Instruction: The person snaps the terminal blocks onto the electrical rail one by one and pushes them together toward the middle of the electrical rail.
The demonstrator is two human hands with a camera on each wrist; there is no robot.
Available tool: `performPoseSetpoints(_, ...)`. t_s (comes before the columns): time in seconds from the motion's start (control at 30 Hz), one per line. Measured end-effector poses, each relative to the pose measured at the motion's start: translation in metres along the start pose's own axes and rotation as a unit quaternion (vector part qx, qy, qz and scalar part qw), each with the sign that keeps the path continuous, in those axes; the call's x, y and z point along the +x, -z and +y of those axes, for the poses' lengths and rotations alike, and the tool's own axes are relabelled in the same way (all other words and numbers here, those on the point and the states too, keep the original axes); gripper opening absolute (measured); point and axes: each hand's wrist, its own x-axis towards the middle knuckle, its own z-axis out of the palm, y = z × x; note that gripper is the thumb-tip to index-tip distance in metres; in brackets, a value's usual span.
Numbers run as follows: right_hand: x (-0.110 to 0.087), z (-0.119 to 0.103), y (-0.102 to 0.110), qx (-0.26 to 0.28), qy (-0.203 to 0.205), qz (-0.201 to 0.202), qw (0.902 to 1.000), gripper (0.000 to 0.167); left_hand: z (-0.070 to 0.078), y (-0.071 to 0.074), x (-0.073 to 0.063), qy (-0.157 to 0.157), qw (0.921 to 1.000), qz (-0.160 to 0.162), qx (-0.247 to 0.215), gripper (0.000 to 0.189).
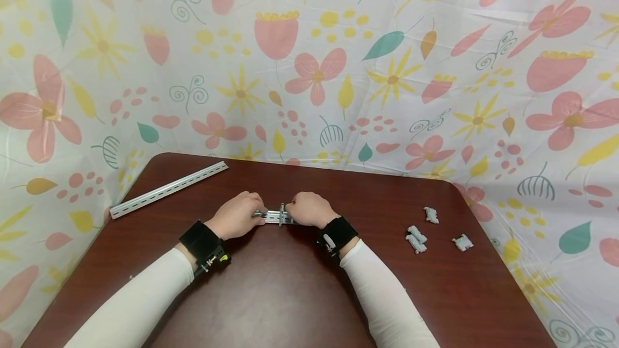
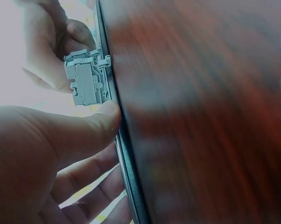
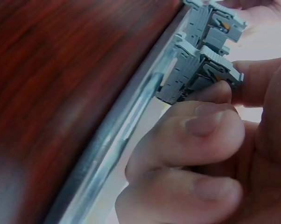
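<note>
A short slotted metal DIN rail (image 1: 272,217) lies on the table between the two hands. My left hand (image 1: 238,215) grips it near its left end; in the left wrist view the thumb (image 2: 96,128) presses along the rail's edge. Grey terminal blocks stand on or against the rail, side by side: a farther terminal block (image 3: 196,25) and a nearer terminal block (image 3: 180,74) show in the right wrist view. My right hand (image 1: 311,209) pinches the nearer one, its other fingers (image 3: 192,135) curled. How that block's foot sits on the rail is partly hidden.
Several loose grey terminal blocks (image 1: 416,239) lie on the right side of the brown table (image 1: 271,294). A longer slotted rail (image 1: 169,190) lies slantwise at the back left. A flowered curtain (image 1: 316,122) hangs behind the table.
</note>
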Motion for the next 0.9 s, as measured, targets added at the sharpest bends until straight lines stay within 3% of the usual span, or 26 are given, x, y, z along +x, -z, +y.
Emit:
performPoseSetpoints(0.4, -0.006, -0.004, -0.001, -0.016, 0.007, -0.009, 0.9998, 0.049, 0.0, -0.001, -0.002, -0.003, 1.0, 0.006, 0.002, 0.015)
performPoseSetpoints(0.67, -0.01, -0.009, -0.008, -0.078, 0.009, 0.001, 0.9969, 0.048, -0.002, -0.003, 0.0, -0.008, 0.9998, 0.015, 0.006, 0.013)
performPoseSetpoints(0.9, 0.026, 0.03, -0.042, -0.108, 0.033, 0.008, 0.9936, 0.049, -0.001, -0.003, 0.001, -0.011, 0.9998, 0.014, 0.012, 0.011)
